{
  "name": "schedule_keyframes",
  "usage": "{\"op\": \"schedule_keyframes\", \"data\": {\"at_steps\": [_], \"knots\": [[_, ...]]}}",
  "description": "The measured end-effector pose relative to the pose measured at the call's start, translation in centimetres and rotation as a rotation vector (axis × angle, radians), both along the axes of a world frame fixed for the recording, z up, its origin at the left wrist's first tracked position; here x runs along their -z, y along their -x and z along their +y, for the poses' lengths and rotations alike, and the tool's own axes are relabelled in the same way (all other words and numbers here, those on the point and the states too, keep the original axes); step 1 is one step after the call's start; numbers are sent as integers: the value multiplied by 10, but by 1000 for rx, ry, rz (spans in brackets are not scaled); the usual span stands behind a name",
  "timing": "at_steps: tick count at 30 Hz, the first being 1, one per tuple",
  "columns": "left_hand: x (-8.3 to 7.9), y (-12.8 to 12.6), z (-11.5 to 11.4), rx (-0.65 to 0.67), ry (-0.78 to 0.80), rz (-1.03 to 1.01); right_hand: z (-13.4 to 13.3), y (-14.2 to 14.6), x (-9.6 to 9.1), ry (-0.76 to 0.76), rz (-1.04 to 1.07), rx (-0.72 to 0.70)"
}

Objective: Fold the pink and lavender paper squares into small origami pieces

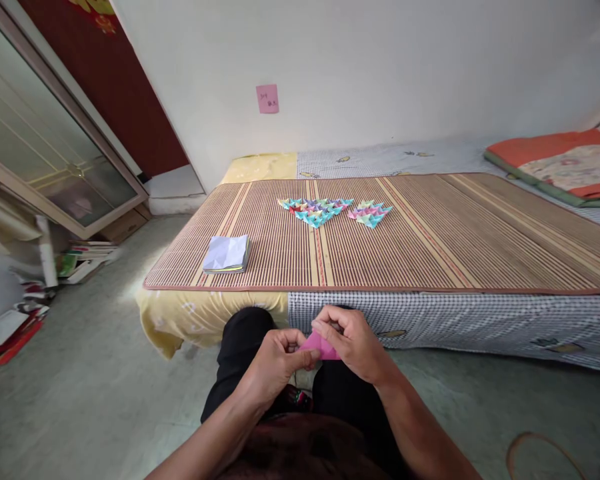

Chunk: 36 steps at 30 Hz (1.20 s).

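Note:
A small piece of folded pink paper (321, 345) is held between both hands, just above my lap. My left hand (283, 357) pinches its left corner between thumb and fingers. On the other side, my right hand (349, 339) grips the upper right edge, its thumb and fingertips closed on the paper. Part of the paper is hidden behind the fingers. Beyond the hands, on the mat, sit a large group of colourful folded paper pieces (316, 210) and a smaller group of folded paper pieces (370, 213). A stack of paper squares (226, 255) lies to the left.
A striped bamboo mat (430, 260) covers the bed in front of me. Folded orange bedding (560, 163) lies at the far right. A pink note (267, 99) is stuck on the wall. Books (87, 260) are piled on the floor at left.

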<state>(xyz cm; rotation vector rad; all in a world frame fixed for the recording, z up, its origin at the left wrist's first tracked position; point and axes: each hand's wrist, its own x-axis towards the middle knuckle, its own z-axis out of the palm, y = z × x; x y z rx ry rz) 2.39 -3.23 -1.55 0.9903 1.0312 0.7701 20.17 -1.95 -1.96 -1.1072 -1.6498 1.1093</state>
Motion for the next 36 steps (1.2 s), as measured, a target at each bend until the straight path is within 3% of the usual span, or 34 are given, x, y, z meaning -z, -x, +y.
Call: {"op": "schedule_keyframes", "data": {"at_steps": [5,12,18,27,36], "knots": [[0,-4,-1,-8,24,-51,-1,0,-3,29,-26,-55],[2,-3,6,-266,198,-314,0,-12,-1,75,220,-3],[5,-7,9,-412,401,-465,-5,1,-1,38,180,38],[2,-9,7,-394,540,-597,-5,10,2,-19,176,66],[10,-8,6,-329,529,-654,-5,9,5,-11,219,47]]}}
